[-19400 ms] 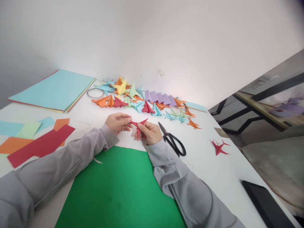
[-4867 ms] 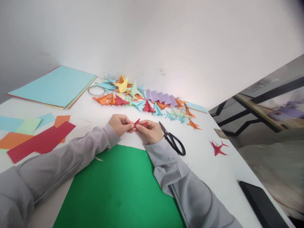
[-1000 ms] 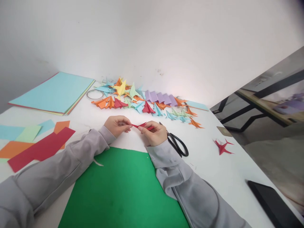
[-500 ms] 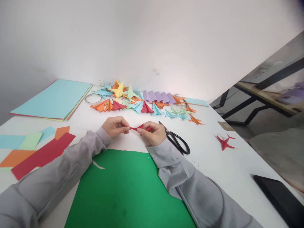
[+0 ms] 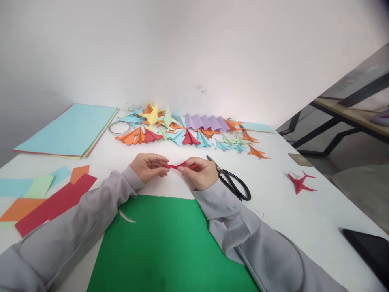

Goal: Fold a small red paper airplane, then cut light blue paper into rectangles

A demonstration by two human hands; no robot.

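A small folded red paper piece (image 5: 174,166) stretches between my two hands, just beyond the far edge of a green sheet (image 5: 170,239). My left hand (image 5: 148,167) pinches its left end between thumb and fingers. Around its right part, my right hand (image 5: 200,172) is closed, so much of the fold there is hidden. Black-handled scissors (image 5: 234,182) lie right beside my right hand, blades pointing away. Farther right, a finished-looking red paper plane (image 5: 299,184) rests on the white table.
Folded paper planes in several colours (image 5: 164,125) crowd the back by the wall. A stack of coloured sheets (image 5: 67,127) and a wire ring (image 5: 119,127) lie back left. Cut strips, among them a red strip (image 5: 57,202), lie left. A black phone-like device (image 5: 370,251) sits front right.
The view has shifted slightly, so things on the right appear farther right. My left fingers have spread a little along the red paper's end; both hands still hold it.
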